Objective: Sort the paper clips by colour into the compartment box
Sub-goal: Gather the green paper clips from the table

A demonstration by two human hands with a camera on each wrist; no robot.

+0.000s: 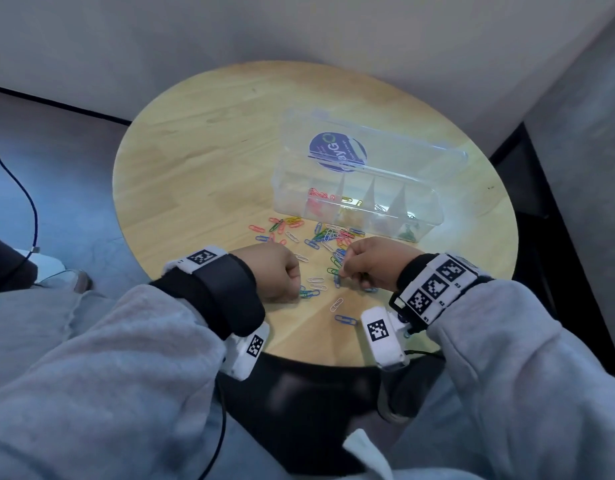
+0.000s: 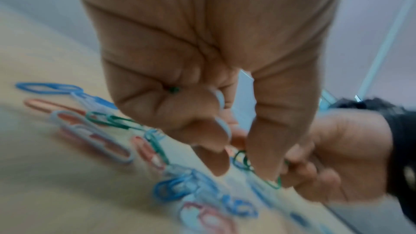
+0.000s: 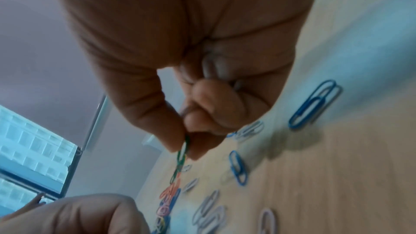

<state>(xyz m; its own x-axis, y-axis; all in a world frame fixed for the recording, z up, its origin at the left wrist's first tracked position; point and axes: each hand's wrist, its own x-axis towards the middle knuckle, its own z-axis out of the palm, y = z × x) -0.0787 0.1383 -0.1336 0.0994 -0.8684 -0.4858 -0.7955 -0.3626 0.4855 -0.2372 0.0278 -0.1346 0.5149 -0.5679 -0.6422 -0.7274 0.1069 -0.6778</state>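
1. Your right hand (image 1: 375,265) is pinching a green clip (image 3: 183,150) between thumb and fingertip, hanging lengthwise just off the surface (image 1: 209,161).
2. Left hand (image 1: 275,275) is fisted beside it; a bit of green shows inside.
3. The compartment box (image 1: 434,209) lies ahead, nearer your right.

Clips (image 1: 320,237): small wire loops, red, green, blue, yellow, white, lying flat and mixed on the round table (image 1: 202,161), just in front of the box (image 1: 434,216). One green clip (image 3: 183,150) pinched up off the wood. Box: clear plastic, lid open, walls inside. Red clips (image 1: 316,195) in the left part, yellow next, green far right.
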